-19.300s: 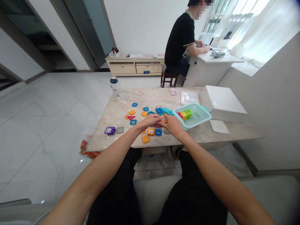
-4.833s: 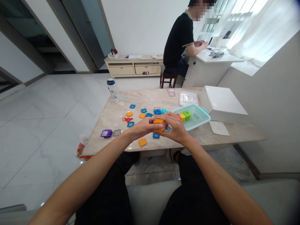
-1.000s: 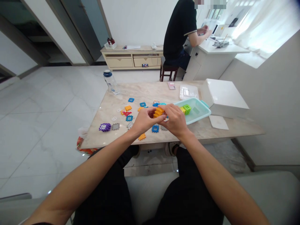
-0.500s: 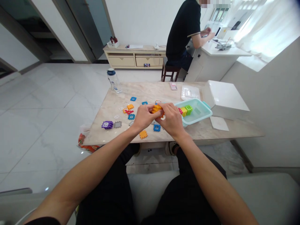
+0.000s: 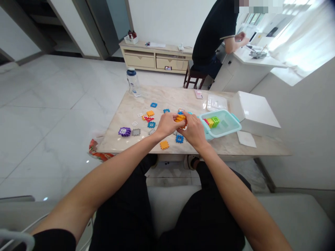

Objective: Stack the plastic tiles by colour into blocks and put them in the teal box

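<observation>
Between my two hands, above the table, is a small stack of orange interlocking tiles (image 5: 180, 118). My left hand (image 5: 167, 125) grips it from the left and my right hand (image 5: 194, 130) from the right; fingers hide part of it. Loose tiles lie around: a blue tile (image 5: 179, 138), an orange tile (image 5: 164, 145), a grey tile (image 5: 136, 132) and several more. A purple tile stack (image 5: 125, 131) with a white piece on top sits to the left. Beside my right hand, a mint-green basket (image 5: 230, 129) holds pink, yellow and green tiles (image 5: 214, 122) stood in a row.
A water bottle (image 5: 134, 83) stands at the table's back left corner. Along the back lie a pink phone (image 5: 198, 94) and a clear plastic lid (image 5: 217, 103). A white box (image 5: 258, 109) and white paper (image 5: 246, 139) are at the right. Beyond, a person (image 5: 214, 38) sits at a desk.
The camera view has shifted, so the table appears slightly higher and further right. Both hands stay together on the orange tiles; the other pieces have not visibly moved on the table.
</observation>
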### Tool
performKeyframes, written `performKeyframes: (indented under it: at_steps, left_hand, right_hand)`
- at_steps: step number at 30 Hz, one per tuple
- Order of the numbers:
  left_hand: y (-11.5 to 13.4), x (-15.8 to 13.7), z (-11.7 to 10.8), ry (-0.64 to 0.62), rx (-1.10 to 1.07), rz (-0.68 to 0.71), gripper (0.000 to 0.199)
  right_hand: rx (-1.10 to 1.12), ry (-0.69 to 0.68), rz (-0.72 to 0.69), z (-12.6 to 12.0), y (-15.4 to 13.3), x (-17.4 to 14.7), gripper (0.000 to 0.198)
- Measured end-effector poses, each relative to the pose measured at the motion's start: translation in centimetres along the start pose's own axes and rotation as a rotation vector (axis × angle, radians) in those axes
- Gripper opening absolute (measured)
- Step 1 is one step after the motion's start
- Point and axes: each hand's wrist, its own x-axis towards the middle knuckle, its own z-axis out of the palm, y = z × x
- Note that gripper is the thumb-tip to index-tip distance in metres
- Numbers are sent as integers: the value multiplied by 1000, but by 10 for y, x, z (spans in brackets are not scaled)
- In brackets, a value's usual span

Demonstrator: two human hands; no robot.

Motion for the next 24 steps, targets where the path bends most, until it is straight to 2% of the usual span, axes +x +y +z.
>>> performKeyframes:
  at_steps: [3,5,9,12,16,20,24]
  left_hand:
    - [-11,0,-11,5,32,11,20]
    - [-20,-1,-21,9,-28,-16,20]
    - [-32,-3,-45,2,-259,-104,29]
    - [-37,-8,-61,20,-352,-176,38]
    - [-42,-13,-71,41,-410,-250,41]
    - [-49,-11,-70,36,-458,-286,41]
    - [-56,-7,-65,12,-515,-328,38]
  right_hand:
    - [43,-61,26,13,-6,5,71]
    - [153,-66,78,20,-12,10,73]
    - [531,-101,333,24,-24,21,87]
    - [798,-207,548,16,-31,28,71]
    - [939,-220,667,16,-38,36,40]
    - [1016,-297,711,32,-44,39,35]
    - [1065,-265,772,47,-41,39,32]
